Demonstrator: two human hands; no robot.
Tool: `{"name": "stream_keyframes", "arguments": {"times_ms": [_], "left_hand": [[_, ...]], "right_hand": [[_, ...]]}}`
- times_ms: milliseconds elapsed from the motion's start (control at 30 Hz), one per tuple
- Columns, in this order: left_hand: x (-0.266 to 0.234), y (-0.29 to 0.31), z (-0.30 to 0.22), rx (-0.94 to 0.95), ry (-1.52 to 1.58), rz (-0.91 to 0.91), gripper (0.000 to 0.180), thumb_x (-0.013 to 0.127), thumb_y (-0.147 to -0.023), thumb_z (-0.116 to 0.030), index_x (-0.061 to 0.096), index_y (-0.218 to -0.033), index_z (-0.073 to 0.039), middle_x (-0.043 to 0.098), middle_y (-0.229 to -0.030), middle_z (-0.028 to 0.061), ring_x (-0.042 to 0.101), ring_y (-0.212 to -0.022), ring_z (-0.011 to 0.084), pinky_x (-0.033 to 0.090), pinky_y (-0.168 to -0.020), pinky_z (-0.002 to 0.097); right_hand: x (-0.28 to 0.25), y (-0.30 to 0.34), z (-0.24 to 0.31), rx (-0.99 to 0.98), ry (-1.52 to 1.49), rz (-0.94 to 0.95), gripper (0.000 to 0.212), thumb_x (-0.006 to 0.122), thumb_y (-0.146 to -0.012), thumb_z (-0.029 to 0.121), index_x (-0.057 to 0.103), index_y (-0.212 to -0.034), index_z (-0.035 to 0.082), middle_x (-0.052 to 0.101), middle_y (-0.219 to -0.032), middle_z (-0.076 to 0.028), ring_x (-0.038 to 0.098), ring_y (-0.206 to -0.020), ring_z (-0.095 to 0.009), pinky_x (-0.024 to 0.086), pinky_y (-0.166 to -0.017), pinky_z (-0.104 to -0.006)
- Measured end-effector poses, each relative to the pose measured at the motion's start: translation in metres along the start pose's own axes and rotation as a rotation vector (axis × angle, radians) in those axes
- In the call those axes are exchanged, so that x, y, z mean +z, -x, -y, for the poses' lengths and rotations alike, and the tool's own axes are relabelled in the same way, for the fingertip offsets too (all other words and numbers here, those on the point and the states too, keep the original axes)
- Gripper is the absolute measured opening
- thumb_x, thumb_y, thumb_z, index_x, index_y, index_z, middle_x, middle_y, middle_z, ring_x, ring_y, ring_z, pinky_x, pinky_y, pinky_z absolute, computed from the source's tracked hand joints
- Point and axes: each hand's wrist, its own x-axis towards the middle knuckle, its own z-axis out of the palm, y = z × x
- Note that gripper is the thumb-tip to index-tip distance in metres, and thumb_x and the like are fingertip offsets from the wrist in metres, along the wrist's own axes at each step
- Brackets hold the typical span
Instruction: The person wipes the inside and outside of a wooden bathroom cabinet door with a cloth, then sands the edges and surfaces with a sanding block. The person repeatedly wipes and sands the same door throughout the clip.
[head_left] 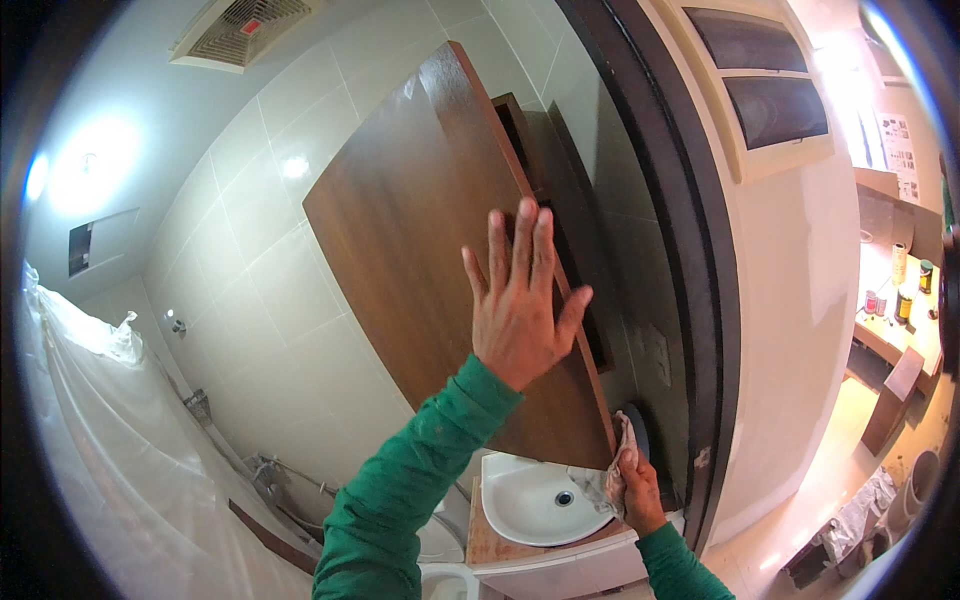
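Observation:
My left hand is raised with fingers spread, its palm flat against the brown wooden cabinet door, near the door's right edge. The door belongs to a wall cabinet above a white washbasin. Lower down, my right hand grips a crumpled grey cloth pressed at the cabinet's bottom right corner, just over the basin's rim. Both arms wear green sleeves.
White wall tiles surround the cabinet. A translucent plastic sheet hangs at the left. A dark door frame runs down the right, with a lit room and a shelf holding small containers beyond. A ceiling vent sits above.

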Motion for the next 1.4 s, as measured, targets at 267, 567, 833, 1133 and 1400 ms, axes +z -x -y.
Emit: {"name": "stream_keyframes", "arguments": {"times_ms": [267,567,833,1133,1400], "left_hand": [[-0.018,-0.109,0.062,0.056,-0.012,-0.286,0.077,0.056,-0.100,-0.041,0.023,-0.161,-0.009,0.021,-0.167,0.0193,0.019,-0.151,0.0507,0.020,-0.114,0.0741],[-0.033,-0.178,0.098,0.077,0.010,-0.408,0.071,0.051,-0.101,-0.025,0.020,-0.156,0.008,0.025,-0.161,0.0315,0.021,-0.150,0.0502,0.017,-0.126,0.0496],[-0.015,-0.122,0.058,-0.022,-0.110,-0.406,0.072,0.053,-0.101,-0.037,0.027,-0.157,0.000,0.025,-0.163,0.0256,0.021,-0.151,0.0491,0.021,-0.114,0.0738],[-0.004,-0.016,-0.026,0.096,0.030,-0.105,0.049,0.057,-0.096,-0.022,0.051,-0.139,0.002,0.050,-0.142,0.0280,0.041,-0.139,0.0464,0.023,-0.116,0.0704],[-0.026,0.198,-0.113,-0.247,1.007,0.179,0.016,0.074,-0.092,-0.020,0.070,-0.100,-0.007,0.069,-0.087,0.0112,0.067,-0.076,0.0276,0.057,-0.068,0.0386]], "right_hand": [[0.000,0.011,0.000,0.005,0.147,-0.016,0.056,0.053,-0.107,0.037,0.046,-0.146,-0.002,0.059,-0.136,-0.008,0.055,-0.118,-0.015,0.044,-0.103,-0.0294],[0.022,0.016,0.016,-0.036,0.156,-0.065,0.048,0.053,-0.107,0.038,0.057,-0.133,-0.002,0.061,-0.117,-0.004,0.054,-0.103,-0.012,0.044,-0.094,-0.0272],[0.009,0.011,-0.003,0.008,0.186,-0.072,0.052,0.054,-0.107,0.036,0.049,-0.142,-0.002,0.061,-0.129,-0.008,0.058,-0.110,-0.014,0.046,-0.100,-0.0281],[0.008,0.018,0.018,-0.002,0.191,-0.126,0.048,0.056,-0.106,0.036,0.052,-0.136,-0.001,0.061,-0.120,-0.006,0.058,-0.104,-0.013,0.049,-0.093,-0.0297],[-0.003,0.035,0.066,-0.577,0.585,-0.649,0.048,0.060,-0.103,0.026,0.049,-0.141,-0.002,0.059,-0.126,-0.011,0.056,-0.112,-0.018,0.047,-0.096,-0.0319]]}}
